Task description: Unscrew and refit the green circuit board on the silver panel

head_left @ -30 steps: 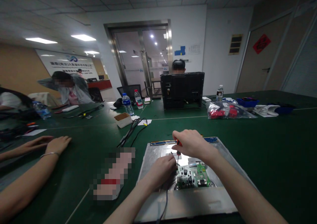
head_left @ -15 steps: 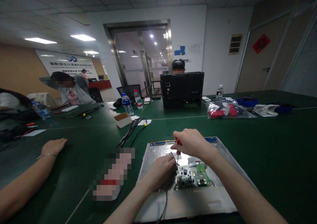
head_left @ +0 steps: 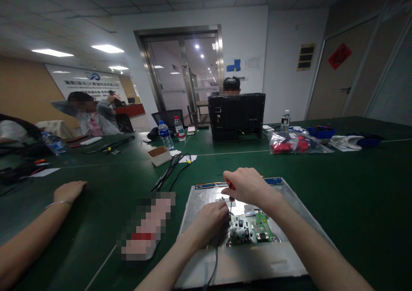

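My right hand (head_left: 249,186) is closed round the red-and-black handle of a screwdriver (head_left: 231,195). The shaft points down, its tip near the left edge of a green circuit board (head_left: 254,228). Beside that tip, my left hand (head_left: 214,220) is closed with its fingers low against the board's edge; what they pinch, if anything, is hidden. Under both hands lies a flat metal panel (head_left: 286,256), with a blue strip board (head_left: 273,181) along its far edge. A dark cable (head_left: 215,265) runs from below my left hand toward the near edge.
A co-worker's hand (head_left: 69,192) rests on the green table (head_left: 106,183) at left. Near the panel lie a pixelated object (head_left: 148,226), black cables (head_left: 169,173) and an open box (head_left: 160,156). Beyond stand bottles (head_left: 165,135), a black monitor (head_left: 236,117) and a plastic bag (head_left: 298,144) with red things.
My right hand and the screwdriver handle have shifted only very slightly; the tip stays at the same spot. My left hand keeps its place. Behind, a seated person's arm has moved a little.
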A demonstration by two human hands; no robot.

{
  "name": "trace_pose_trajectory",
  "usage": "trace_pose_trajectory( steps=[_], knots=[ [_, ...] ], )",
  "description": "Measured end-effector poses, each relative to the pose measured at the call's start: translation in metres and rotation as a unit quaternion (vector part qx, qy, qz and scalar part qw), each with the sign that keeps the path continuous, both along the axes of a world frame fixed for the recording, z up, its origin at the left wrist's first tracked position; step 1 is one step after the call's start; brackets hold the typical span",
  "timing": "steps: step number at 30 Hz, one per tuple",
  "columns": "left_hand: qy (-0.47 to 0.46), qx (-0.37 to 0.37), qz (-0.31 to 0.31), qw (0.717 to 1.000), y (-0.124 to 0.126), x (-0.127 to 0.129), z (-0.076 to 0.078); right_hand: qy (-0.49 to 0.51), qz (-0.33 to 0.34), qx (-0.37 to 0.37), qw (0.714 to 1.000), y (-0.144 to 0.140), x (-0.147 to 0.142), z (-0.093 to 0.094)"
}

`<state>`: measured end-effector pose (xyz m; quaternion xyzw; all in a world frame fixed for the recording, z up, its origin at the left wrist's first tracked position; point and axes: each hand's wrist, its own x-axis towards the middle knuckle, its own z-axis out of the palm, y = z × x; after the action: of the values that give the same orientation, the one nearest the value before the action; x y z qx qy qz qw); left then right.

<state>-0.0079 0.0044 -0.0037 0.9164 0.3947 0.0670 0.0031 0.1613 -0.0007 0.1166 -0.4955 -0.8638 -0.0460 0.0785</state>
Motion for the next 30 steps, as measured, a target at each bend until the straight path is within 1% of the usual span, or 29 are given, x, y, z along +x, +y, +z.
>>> trace_pose_trajectory(
  steps=[2,6,8,10,13,16,21,24,27,30],
  knots=[
    [-0.005,-0.001,0.0,1.0,-0.0005,0.0003,0.0005,0.002,0.008,-0.003,1.0,-0.0004,0.0008,-0.0005],
    [-0.018,0.004,-0.007,1.0,-0.0018,0.0005,0.002,0.043,0.061,-0.017,0.997,-0.0043,0.0042,-0.0005],
    [-0.015,0.004,-0.012,1.0,-0.0019,0.0006,0.0024,0.046,0.067,-0.022,0.996,-0.0051,0.0046,-0.0006],
    [-0.008,0.001,-0.011,1.0,-0.0016,0.0007,0.0023,0.042,0.059,-0.016,0.997,-0.0044,0.0034,-0.0009],
    [-0.004,0.009,0.0,1.0,-0.0016,0.0008,0.0016,0.023,0.028,-0.002,0.999,-0.0024,0.0007,-0.0004],
    [-0.004,0.017,0.005,1.0,-0.0022,0.0005,0.0018,-0.004,0.002,-0.007,1.0,-0.0031,0.0007,0.0016],
    [-0.007,0.005,-0.008,1.0,-0.0029,-0.0002,0.0044,0.027,0.035,-0.023,0.999,-0.008,0.0059,0.0038],
    [-0.011,-0.001,-0.002,1.0,-0.003,0.0,0.0056,0.027,0.033,-0.022,0.999,-0.0071,0.005,0.0033],
    [-0.035,-0.02,0.01,0.999,-0.0026,-0.0005,0.0052,0.007,0.01,-0.007,1.0,-0.0037,0.0015,0.0026],
    [-0.093,-0.051,0.005,0.994,-0.0018,-0.0026,0.0034,-0.006,0.0,-0.002,1.0,-0.0026,0.0005,0.0024]
  ],
)
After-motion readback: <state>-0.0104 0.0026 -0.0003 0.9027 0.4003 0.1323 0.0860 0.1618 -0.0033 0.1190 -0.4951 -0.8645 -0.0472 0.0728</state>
